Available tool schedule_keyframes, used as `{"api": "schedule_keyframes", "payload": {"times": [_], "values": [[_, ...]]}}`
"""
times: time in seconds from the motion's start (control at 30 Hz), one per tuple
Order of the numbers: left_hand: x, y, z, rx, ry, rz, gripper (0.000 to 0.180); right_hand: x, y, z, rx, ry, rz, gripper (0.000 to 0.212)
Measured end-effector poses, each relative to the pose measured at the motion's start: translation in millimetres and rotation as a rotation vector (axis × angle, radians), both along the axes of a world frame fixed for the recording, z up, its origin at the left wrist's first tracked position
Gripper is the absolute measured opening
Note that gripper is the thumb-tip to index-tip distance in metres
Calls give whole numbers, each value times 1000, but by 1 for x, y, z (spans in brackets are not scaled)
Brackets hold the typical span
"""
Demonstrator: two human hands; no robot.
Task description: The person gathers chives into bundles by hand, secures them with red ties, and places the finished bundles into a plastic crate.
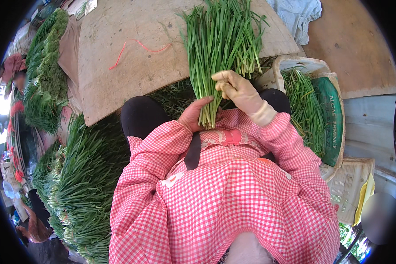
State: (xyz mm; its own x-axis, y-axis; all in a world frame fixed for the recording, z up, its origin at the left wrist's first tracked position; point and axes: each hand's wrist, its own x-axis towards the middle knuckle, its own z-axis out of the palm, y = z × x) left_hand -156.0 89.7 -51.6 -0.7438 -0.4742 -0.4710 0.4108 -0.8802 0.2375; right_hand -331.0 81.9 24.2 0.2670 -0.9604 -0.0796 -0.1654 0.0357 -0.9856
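A bunch of garlic chives (202, 66) stands out from my lap, its pale cut ends toward me and its green leaves reaching over the board. My bare left hand (192, 115) is closed around the lower stalks. My right hand (241, 91), in a cream glove, is just right of the stalks with its fingers bent inward; whatever it may pinch is too small to make out. More chives (248, 57) lie on the board beside the bunch, their pale ends near my right fingers. A thin red tie (138, 42) lies loose on the board.
The wooden board (127, 83) is in front of my knees. Big heaps of chives (88, 176) rise at my left. At right stands a white basket (290, 61) with a green lining (334, 119) and loose chives. A pale cloth (301, 17) lies far right. People are at the left edge.
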Motion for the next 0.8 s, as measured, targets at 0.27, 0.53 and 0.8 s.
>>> {"api": "schedule_keyframes", "payload": {"times": [0.27,0.53,0.8], "values": [[-2,5,3,-126,-220,35,31,17,-41,-13,28,673,-54,18],[3,1,4,-26,37,24,38,-10,-25,-13,477,-513,50,15],[-2,1,20,-3,172,108,48,-36,12,35,283,-1079,207,22]]}}
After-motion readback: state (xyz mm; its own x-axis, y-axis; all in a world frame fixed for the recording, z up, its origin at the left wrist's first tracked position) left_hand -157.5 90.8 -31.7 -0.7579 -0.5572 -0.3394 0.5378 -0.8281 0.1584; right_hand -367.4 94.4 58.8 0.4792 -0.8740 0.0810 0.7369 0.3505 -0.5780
